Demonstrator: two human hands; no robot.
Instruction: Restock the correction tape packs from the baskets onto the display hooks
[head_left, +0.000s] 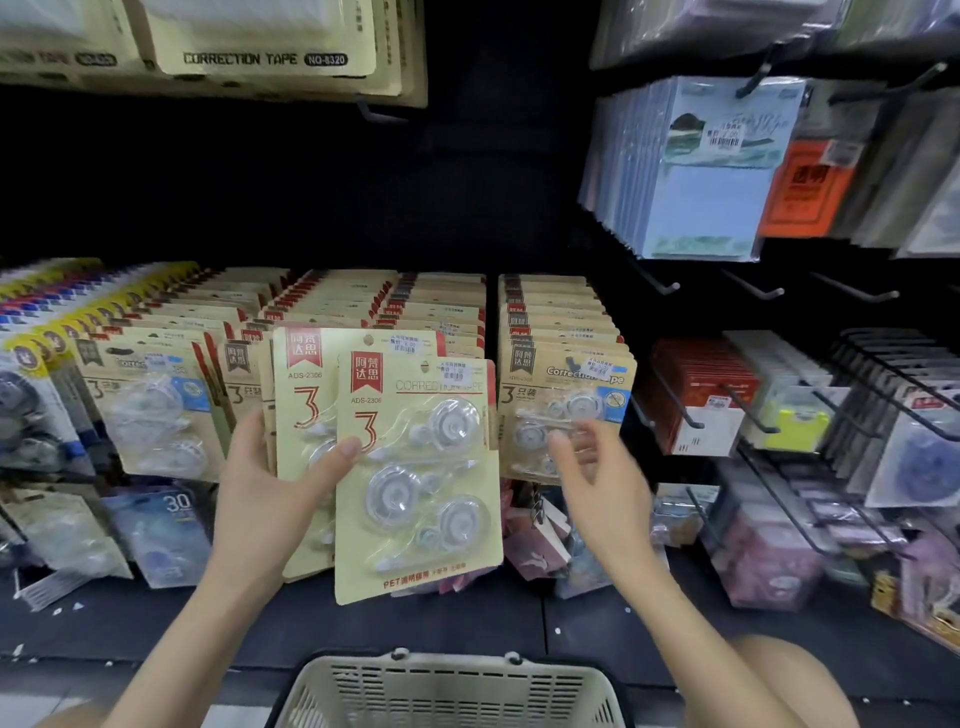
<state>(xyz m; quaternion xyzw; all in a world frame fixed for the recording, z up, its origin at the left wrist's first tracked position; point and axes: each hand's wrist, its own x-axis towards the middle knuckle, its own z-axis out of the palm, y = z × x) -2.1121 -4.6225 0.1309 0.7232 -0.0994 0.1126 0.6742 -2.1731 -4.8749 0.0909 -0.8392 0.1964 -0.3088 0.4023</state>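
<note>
Packs (418, 483) are pinched, fanned, in the left hand (270, 488), with the thumb pressed on the front card and the fingers hidden behind. Just right of them the blurred right hand (602, 483) is held with fingers loosely spread, nothing gripped. Hung rows (561, 364) are seen beyond the fingertips. Below the wrists a basket (447, 686) is seen, its contents hidden.

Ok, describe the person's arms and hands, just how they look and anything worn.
The left forearm and right forearm are bare, no sleeves in view. The left hand and right hand wear no gloves; no watch, bracelet or ring shows. The right hand is blurred, so fine detail there is unclear.
</note>
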